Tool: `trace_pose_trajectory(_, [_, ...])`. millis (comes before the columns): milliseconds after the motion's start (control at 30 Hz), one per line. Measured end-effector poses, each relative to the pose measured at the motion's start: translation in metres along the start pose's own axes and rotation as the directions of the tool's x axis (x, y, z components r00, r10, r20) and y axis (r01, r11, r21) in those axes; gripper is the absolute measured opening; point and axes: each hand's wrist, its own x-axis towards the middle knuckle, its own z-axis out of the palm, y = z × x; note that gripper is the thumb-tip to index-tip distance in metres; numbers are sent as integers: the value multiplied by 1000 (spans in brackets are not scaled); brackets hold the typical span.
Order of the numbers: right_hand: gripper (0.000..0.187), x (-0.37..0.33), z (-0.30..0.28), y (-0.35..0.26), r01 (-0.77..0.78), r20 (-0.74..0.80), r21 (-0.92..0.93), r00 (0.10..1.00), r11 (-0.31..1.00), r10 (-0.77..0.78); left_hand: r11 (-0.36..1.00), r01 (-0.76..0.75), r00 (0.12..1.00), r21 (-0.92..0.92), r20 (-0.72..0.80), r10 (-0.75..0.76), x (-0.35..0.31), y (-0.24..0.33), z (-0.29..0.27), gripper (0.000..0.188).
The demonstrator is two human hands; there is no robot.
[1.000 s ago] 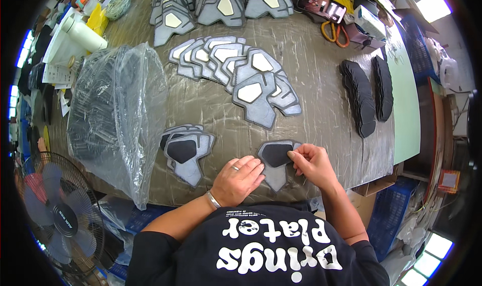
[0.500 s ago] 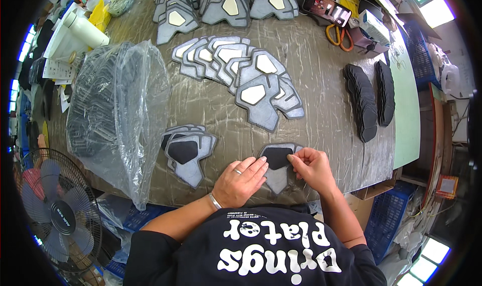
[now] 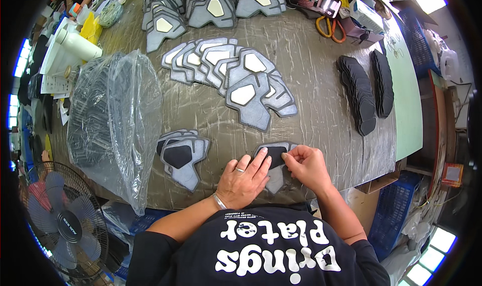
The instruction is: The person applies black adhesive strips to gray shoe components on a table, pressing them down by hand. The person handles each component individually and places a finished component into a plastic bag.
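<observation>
A grey padded piece [image 3: 275, 179] with a darker edge lies in front of me at the table's near side, with a black five-sided patch [image 3: 275, 158] on its wide end. My left hand [image 3: 242, 183] rests flat, its outstretched fingertips over the patch's left side. Thumb and forefinger of my right hand [image 3: 307, 168] pinch at the patch's right edge; the fingertips partly hide what they grip. To the left sits a small stack of similar grey pieces [image 3: 186, 178], the top one bearing a black patch [image 3: 177, 156].
Overlapping grey pieces with white patches [image 3: 249, 114] fan out beyond my hands; more stacks [image 3: 213, 20] stand at the back. A clear plastic bag [image 3: 113, 130] of dark pieces lies left. Rows of black patches [image 3: 357, 95], orange-handled scissors [image 3: 330, 30] and a phone [image 3: 316, 4] are right.
My left fingers have spread and slid further up onto the black patch. My right hand keeps its pinch at the patch's right edge. The whole view has shifted slightly.
</observation>
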Motion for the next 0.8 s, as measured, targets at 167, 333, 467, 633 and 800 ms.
trace_pose_trajectory(167, [24, 0, -3, 6, 148, -61, -191, 985, 970, -163, 1000, 23, 1000, -19, -12, -23, 7, 1, 0, 48])
trace_pose_trajectory(333, [20, -9, 1, 4, 318, -132, -625, 857, 713, -498, 1000, 3, 1000, 13, 1, -3, 8, 0, 2, 48])
trace_pose_trajectory(467, [51, -18, 13, 9, 626, 271, -674, 704, 393, -656, 999, 46, 999, 22, 0, -46, 3, 3, 4, 53])
trace_pose_trajectory(633, [63, -18, -2, 20, 621, 401, -685, 758, 380, -515, 998, 50, 999, 33, 13, -50, 4, 3, -3, 55])
trace_pose_trajectory(800, [64, -29, -4, 26, 564, 368, -761, 782, 321, -503, 998, 58, 998, 36, 30, -59, 0, 3, -3, 54])
